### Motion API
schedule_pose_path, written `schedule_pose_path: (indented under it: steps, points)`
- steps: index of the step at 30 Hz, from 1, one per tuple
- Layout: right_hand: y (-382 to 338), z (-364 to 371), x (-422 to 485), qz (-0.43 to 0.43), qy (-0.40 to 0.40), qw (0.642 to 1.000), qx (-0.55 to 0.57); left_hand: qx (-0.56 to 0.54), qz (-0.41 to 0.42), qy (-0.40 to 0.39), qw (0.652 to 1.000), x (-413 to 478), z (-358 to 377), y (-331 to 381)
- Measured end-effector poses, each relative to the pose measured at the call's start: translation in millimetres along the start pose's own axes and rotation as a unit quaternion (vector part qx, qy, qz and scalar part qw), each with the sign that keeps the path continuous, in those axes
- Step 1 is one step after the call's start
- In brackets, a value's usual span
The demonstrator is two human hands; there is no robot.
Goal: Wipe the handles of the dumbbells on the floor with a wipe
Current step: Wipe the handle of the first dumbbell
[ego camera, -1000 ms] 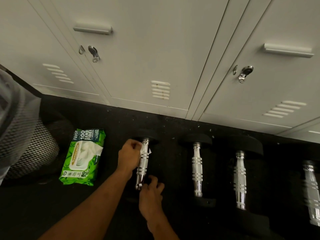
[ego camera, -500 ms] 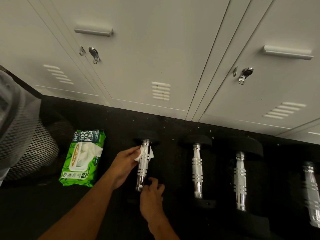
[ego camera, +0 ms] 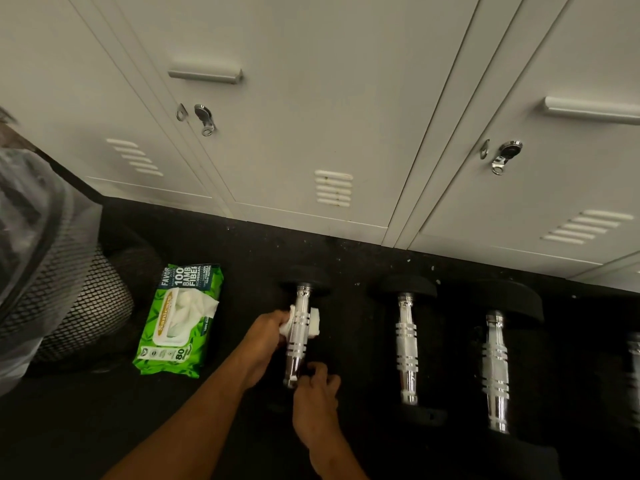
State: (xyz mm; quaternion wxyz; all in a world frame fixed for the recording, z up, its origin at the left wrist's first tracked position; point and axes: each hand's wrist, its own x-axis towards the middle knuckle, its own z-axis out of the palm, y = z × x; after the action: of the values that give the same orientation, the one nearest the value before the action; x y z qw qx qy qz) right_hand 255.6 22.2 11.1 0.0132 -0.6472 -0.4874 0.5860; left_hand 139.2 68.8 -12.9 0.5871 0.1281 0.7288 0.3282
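Several black dumbbells with chrome handles lie in a row on the dark floor. My left hand [ego camera: 265, 344] grips a white wipe [ego camera: 313, 323] wrapped around the middle of the leftmost dumbbell's handle [ego camera: 298, 336]. My right hand [ego camera: 317, 398] holds the near end of that same handle, fingers curled at it. The second dumbbell handle [ego camera: 407, 348] and the third dumbbell handle [ego camera: 496, 370] lie untouched to the right. A fourth handle [ego camera: 635, 362] shows blurred at the right edge.
A green wipes pack [ego camera: 178, 320] lies open on the floor to the left, a wipe sticking out. White lockers [ego camera: 311, 116] stand right behind the dumbbells. A black mesh bin [ego camera: 86, 306] with a plastic liner stands at far left.
My left hand has slid the wipe down the handle from its far end toward the middle. My right hand has stayed at the near end.
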Motion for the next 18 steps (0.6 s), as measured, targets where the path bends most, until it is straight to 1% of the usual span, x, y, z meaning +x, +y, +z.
schedule_pose_path:
  steps: [3, 7, 8, 10, 13, 16, 18]
  points:
    - [0, -2, 0, 0.002, 0.000, 1.000, -0.008, 0.066, 0.010, -0.042, 0.997, -5, -8, -11]
    - [-1, 1, 3, 0.014, -0.012, 0.999, -0.042, 0.157, -0.003, -0.047, 0.986, -15, -20, -27]
    - [-2, 2, 4, 0.028, -0.010, 0.998, -0.051, 0.166, -0.007, -0.052, 0.985, -19, -22, -30]
    - [-2, 3, 5, 0.031, -0.005, 0.997, -0.064, 0.162, -0.008, -0.046, 0.986, -21, -24, -34]
    - [1, 3, 6, 0.018, -0.010, 0.999, -0.046, 0.143, -0.022, 0.000, 0.990, -16, -19, -34]
    - [-2, 7, 10, 0.044, 0.001, 0.999, -0.022, 0.137, -0.032, 0.016, 0.990, -8, -14, -26]
    - [-4, 9, 10, 0.055, 0.013, 0.998, -0.015, 0.106, -0.039, 0.019, 0.993, -2, -9, -18]
